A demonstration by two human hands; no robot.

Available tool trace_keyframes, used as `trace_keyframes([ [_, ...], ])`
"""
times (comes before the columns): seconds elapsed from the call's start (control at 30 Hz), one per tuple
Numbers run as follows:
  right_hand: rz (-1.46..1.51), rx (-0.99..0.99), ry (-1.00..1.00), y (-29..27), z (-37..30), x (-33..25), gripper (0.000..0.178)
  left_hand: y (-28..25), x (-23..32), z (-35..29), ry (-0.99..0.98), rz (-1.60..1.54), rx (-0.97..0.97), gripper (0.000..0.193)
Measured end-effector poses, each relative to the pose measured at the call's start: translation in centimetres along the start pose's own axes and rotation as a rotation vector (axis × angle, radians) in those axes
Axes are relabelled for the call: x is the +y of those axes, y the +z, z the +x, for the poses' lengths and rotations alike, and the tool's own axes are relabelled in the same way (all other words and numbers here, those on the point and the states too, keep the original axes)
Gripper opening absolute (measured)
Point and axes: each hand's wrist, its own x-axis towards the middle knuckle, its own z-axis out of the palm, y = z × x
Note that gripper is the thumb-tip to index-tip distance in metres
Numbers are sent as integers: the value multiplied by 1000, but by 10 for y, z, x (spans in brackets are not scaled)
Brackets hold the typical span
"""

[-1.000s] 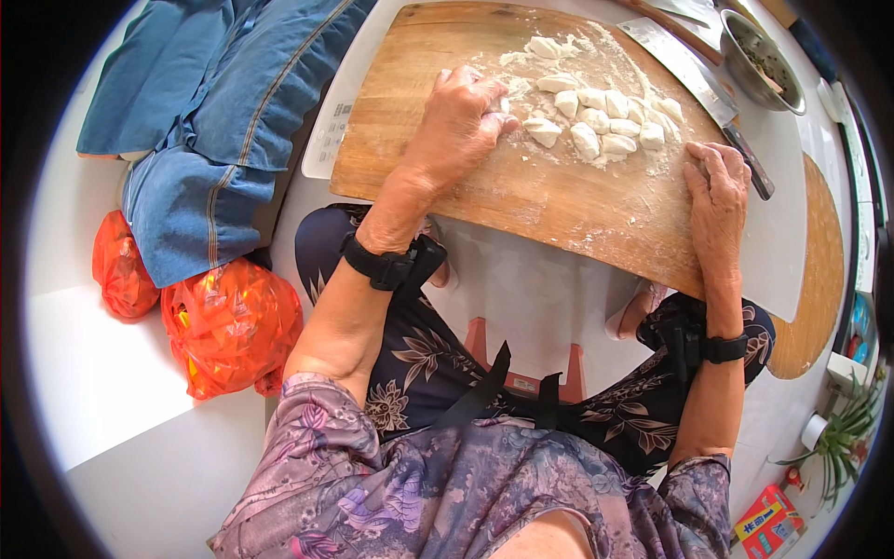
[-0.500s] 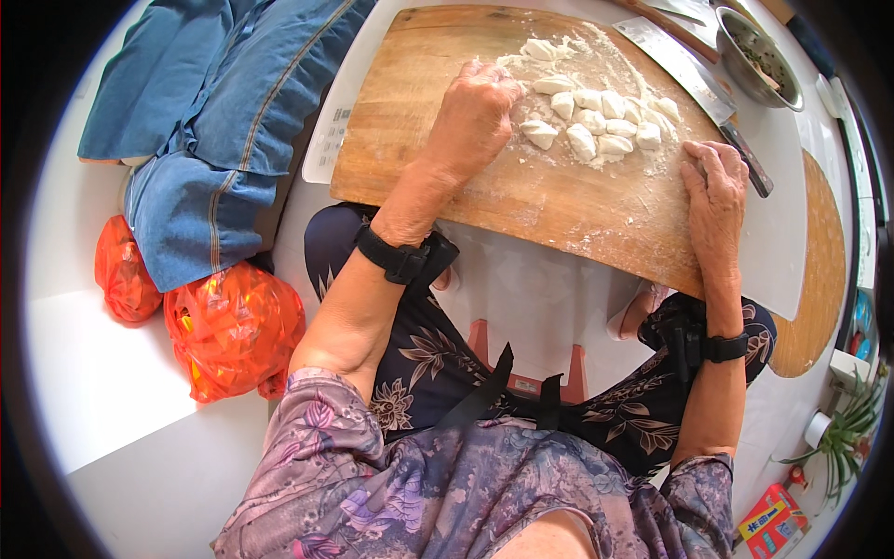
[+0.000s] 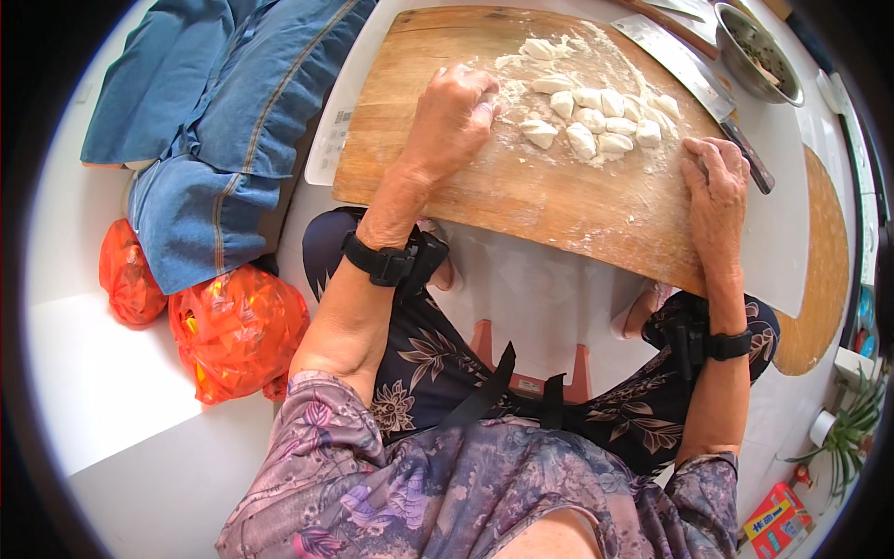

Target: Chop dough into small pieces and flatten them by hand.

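"So, where's the dough [image 3: 590,121]?"
"I see its pieces on the board [image 3: 559,200]."
"Grip?"
"Left hand [image 3: 454,110] curled beside them, contents I can't tell; right hand [image 3: 717,186] well apart, loose on the board's edge. Knife [image 3: 684,65], then bowl [image 3: 735,61], beyond."

Dough pieces [image 3: 593,122] lay on the board [image 3: 577,210], mostly right of its middle. The left hand [image 3: 454,121] was over the board's left half, the right hand [image 3: 717,191] at its right edge. A knife [image 3: 680,65] lay along that edge, a bowl [image 3: 757,54] farther right, bags [image 3: 240,331] left.
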Motion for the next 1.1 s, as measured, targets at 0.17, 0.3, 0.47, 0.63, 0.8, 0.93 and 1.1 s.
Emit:
trace_keyframes([
  [0.17, -19, -9, 24, 1, -2, 3, 20, -3, 6, -1, -461, -645, -20, 8],
  [0.3, -2, -18, 34, 0, 1, -1, 20, -15, -2, -4, -521, -721, -43, 8],
  [0.47, -8, -14, 29, -1, 1, 0, 20, -22, -11, -7, -478, -653, -57, 20],
  [0.63, -6, -14, 30, -1, 1, -2, 20, -31, -26, -14, -361, -460, -117, 33],
  [0.8, -11, -26, 39, -1, 0, -2, 20, -38, -13, -17, -361, -382, -190, 35],
  [0.93, 2, -20, 30, -1, 1, -2, 20, -42, -7, -17, -271, -210, -209, 34],
  [1.1, 12, -27, 36, -2, 1, -1, 20, -34, -13, -20, -252, -229, -199, 33],
])
